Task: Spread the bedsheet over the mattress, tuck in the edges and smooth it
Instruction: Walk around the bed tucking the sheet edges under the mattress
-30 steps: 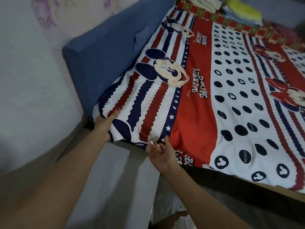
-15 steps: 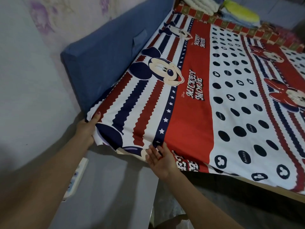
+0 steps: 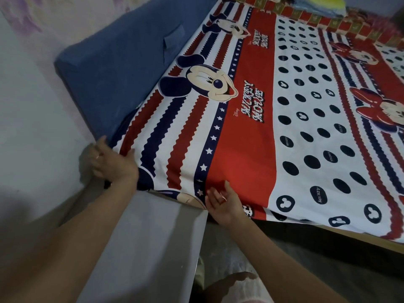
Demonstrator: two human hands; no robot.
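Head view looks down at the near left corner of the bed, where the bedsheet, printed with cartoon mice, stripes, stars and dots, lies spread flat across the mattress. Compared with a second ago, the left hand has moved further out to the very corner: then it pinched the sheet's edge from beneath, now it wraps the corner, thumb on top of the striped cloth and fingers curled round the side next to the blue padded panel. Whether those fingers grip cloth or only press it, I cannot quite tell. The wavy slack seen earlier along the near edge has gone; the stripes now lie taut. The right hand has hardly shifted, palm up with fingers relaxed and slightly spread, fingertips touching the sheet's hanging edge below the star band, holding nothing.

A grey cabinet top stands just beside the bed's near edge. A pale wall runs along the left. Folded linens sit at the far end of the bed.
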